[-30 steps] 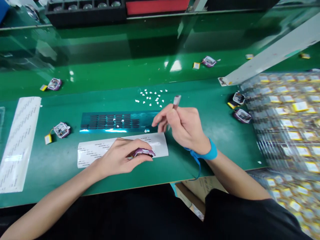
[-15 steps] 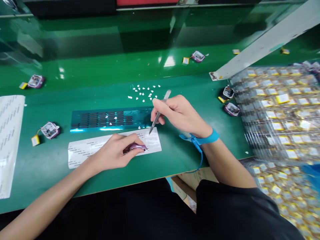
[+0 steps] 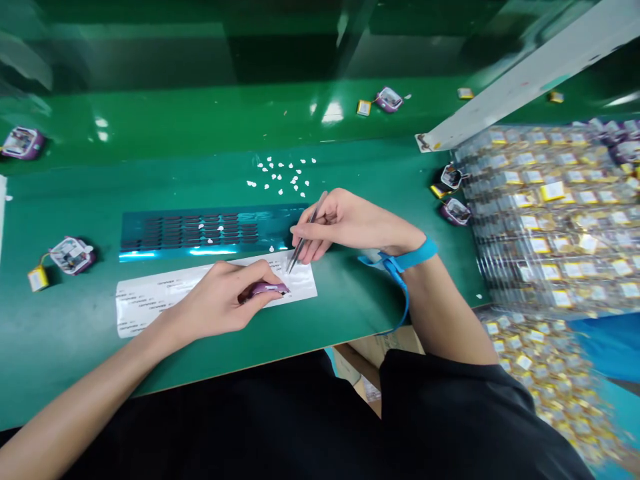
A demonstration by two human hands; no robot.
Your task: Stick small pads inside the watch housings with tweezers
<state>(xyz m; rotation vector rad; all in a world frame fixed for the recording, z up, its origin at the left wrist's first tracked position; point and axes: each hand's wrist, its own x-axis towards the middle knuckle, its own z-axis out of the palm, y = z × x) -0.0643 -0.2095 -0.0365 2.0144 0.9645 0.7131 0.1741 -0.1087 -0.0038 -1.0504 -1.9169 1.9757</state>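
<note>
My left hand (image 3: 225,297) is closed around a small purple device housing (image 3: 265,289), tipped on its side over a printed white backing sheet (image 3: 150,303). Its inside is mostly hidden by my fingers. Metal tweezers (image 3: 309,230) are pinched in my right hand (image 3: 345,220), tips pointing down close to the housing's far right end. Whether the tips hold anything is too small to tell. Behind the sheet lies a blue film strip (image 3: 190,230) with rows of dark thin pieces and a few white dots on it. Small white stickers (image 3: 280,177) are scattered beyond the film.
An open purple housing with its battery (image 3: 73,255) sits at the left, others (image 3: 389,100) further back. Two more housings (image 3: 456,211) stand beside stacked clear trays (image 3: 545,213) at the right. A white post (image 3: 500,80) rises there. A blue wrist strap (image 3: 415,257) circles my right wrist.
My right hand has turned, and the tweezers' tips have come down and left toward the housing. My left hand keeps its hold. The whole view has shifted slightly.
</note>
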